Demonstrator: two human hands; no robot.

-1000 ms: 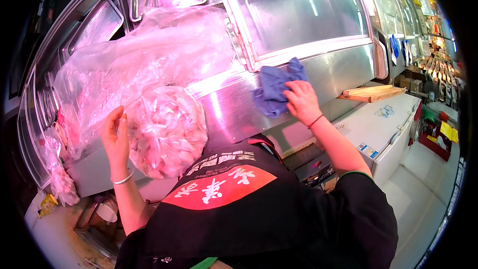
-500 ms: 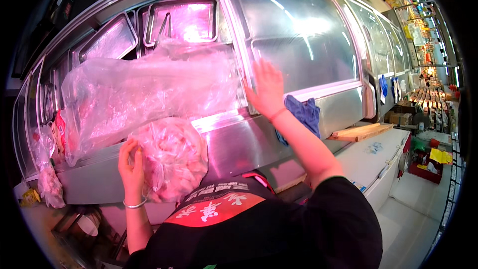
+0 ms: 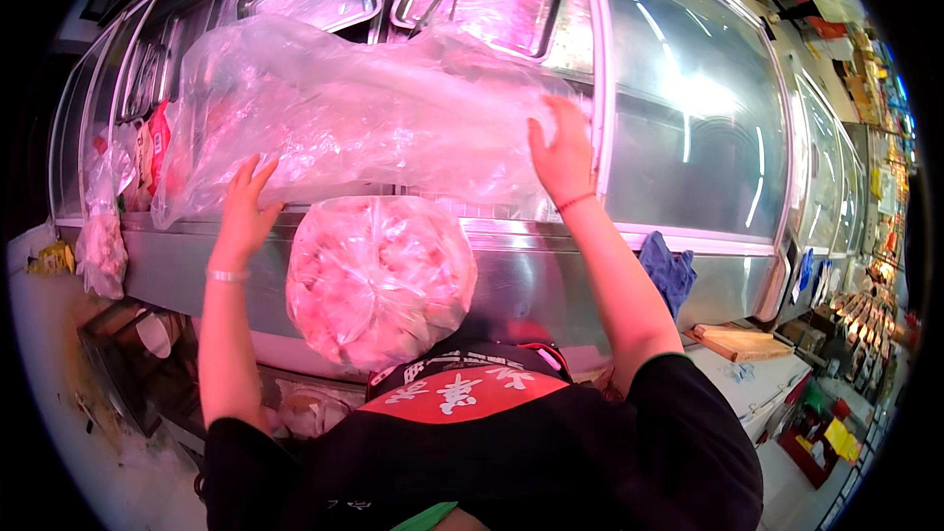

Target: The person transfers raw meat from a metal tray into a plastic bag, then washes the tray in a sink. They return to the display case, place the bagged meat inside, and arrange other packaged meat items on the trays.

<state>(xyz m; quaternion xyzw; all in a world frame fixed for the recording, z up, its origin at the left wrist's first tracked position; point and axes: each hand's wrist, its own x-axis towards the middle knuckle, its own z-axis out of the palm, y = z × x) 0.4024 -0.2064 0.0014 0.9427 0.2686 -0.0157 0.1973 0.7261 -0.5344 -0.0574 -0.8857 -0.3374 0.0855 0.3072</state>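
A clear bag of pale pieces (image 3: 379, 285) sits at the near edge of the steel counter (image 3: 551, 280). From this bag, a blue cloth (image 3: 669, 270) lies at 3 o'clock, a plastic sheet (image 3: 334, 118) at 12, a glass cover (image 3: 688, 138) at 2, and beyond, under pink light, metal trays (image 3: 511, 10) with tongs (image 3: 435, 5) at 1. The left hand (image 3: 244, 221), at 10 o'clock, is open, fingers parted; the right hand (image 3: 568, 162), at 2, is open over the sheet's right end; whether either touches it, I cannot tell. Half a second ago the left was against the bag, the right by the glass cover
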